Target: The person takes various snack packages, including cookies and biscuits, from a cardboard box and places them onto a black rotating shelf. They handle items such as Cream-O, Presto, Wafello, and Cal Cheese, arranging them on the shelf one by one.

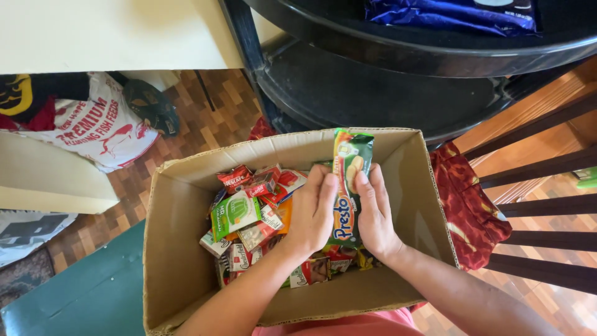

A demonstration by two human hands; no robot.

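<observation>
**Holding a green biscuit pack over the box**

Scanning left to right, I see a white printed sack [102, 127] half hidden under a pale ledge. My cardboard box [180, 249] holds red and green sachets [249, 208], partly covered by my left hand [311, 211]. Both it and my right hand [375, 214] grasp the long green pack [349, 180], flat-fingered. A blue packet [454, 14] is cut off above.

Both forearms are bare, with no sleeves, watch, bracelets or rings in sight. The left hand [311, 214] and the right hand [374, 218] show short, unpainted nails. At the bottom centre of the frame lies a strip of pink garment [348, 325].
</observation>
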